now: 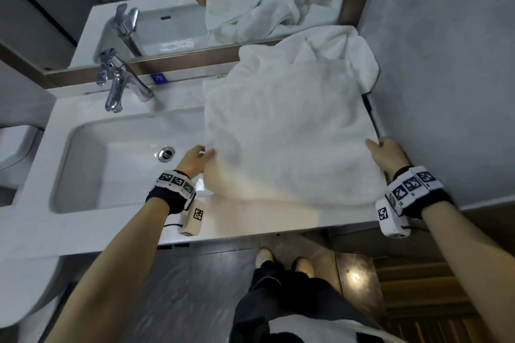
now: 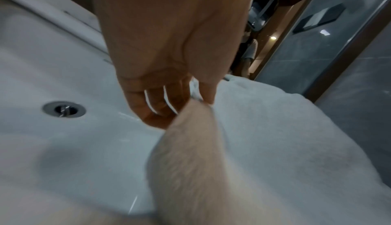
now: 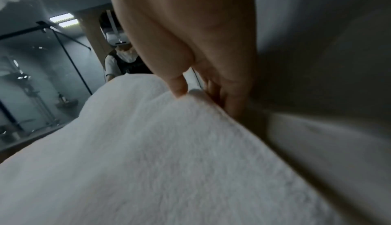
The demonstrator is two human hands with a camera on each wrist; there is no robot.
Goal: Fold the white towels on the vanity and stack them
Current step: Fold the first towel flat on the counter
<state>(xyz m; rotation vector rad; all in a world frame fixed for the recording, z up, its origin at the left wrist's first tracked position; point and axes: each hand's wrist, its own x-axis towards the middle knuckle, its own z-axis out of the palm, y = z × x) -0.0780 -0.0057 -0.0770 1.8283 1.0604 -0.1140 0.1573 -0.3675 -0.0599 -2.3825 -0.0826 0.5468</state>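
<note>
Black wristbands [image 1: 164,198] with white marker-tagged blocks; black trousers [image 1: 281,301]; pale shoes [image 1: 264,257].

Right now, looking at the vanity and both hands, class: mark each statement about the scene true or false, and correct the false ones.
1. Both hands hold the same white towel. True: the left hand pinches one corner of the towel and the right hand grips the other.
2. The towel lies wholly inside the sink basin. False: it is spread over the counter right of the sink, with only its left edge by the basin.
3. The faucet stands left of the towel. True.
4. Water is running from the faucet. False: no stream shows.
5. A neat stack of folded towels sits on the counter. False: only rumpled towel is seen, bunched at the back by the mirror.
</note>
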